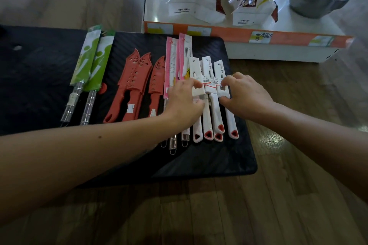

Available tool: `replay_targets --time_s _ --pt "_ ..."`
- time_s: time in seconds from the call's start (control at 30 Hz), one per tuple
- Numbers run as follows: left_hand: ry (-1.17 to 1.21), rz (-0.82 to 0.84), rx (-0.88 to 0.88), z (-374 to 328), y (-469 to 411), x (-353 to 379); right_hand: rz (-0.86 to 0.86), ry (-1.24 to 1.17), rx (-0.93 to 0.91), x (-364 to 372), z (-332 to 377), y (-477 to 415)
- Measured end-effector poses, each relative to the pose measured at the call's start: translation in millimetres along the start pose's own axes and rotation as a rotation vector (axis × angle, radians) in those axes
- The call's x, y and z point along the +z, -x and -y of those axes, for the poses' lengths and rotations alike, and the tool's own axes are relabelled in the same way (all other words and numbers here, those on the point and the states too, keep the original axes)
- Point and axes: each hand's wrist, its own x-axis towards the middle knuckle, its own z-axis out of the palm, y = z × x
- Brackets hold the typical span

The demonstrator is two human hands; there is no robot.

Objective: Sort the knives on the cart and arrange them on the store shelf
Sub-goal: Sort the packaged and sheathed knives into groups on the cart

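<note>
Sorting step, likely near its end: knives lie grouped by kind on the black ribbed cart top (39,77). Both hands are at the white-handled knives in white card sleeves (207,121), at its right end. Left hand (184,101) pinches the leftmost sleeve, thumb against curled fingers; right hand (245,93) pinches the rightmost likewise. Next, probably: square the set, then lift it to the white shelf with orange edge strip (229,33) just beyond.

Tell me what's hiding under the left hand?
Under the left hand lie pink-packed knives and one white knife, which its fingers pinch. The pink tops and metal handle ends stick out. The middles are covered, so how many lie there cannot be told.
</note>
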Motion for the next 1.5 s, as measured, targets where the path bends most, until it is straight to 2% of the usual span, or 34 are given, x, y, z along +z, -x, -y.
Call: replay_targets --time_s 0.2,0.33,0.47,0.6,0.73,0.8,0.9,1.07,1.17,1.33,1.5 --pt "-0.328 -0.035 0.133 41 22 -70 -0.043 -0.076 -0.115 5 42 -1" --pt "-0.512 -0.033 0.185 65 46 -123 0.024 -0.067 -0.191 17 75 11" --pt "-0.576 0.019 0.113 84 70 -163 0.052 -0.096 -0.242 20 117 11" --pt "-0.625 0.099 0.094 88 83 -192 0.040 -0.148 -0.399 19 166 12" --pt "-0.622 0.067 0.049 88 88 -211 0.003 -0.158 -0.502 18 214 12" --pt "-0.628 0.070 0.026 88 90 -222 0.057 -0.146 -0.504 21 235 7" --pt "-0.604 -0.009 -0.104 95 105 -243 0.114 -0.143 -0.500 26 266 -9" --pt "-0.870 0.082 -0.126 118 130 -274 0.146 -0.052 -0.553 23 295 -24" --pt "-0.866 0.042 -0.148 125 144 -292 0.155 -0.034 -0.580 21 308 -27" --pt "-0.787 -0.239 -0.144 155 184 -307 0.164 -0.039 -0.607 25 341 -21" --pt "-0.806 -0.305 -0.101 178 177 -310 0.151 -0.087 -0.615 42 390 -22"
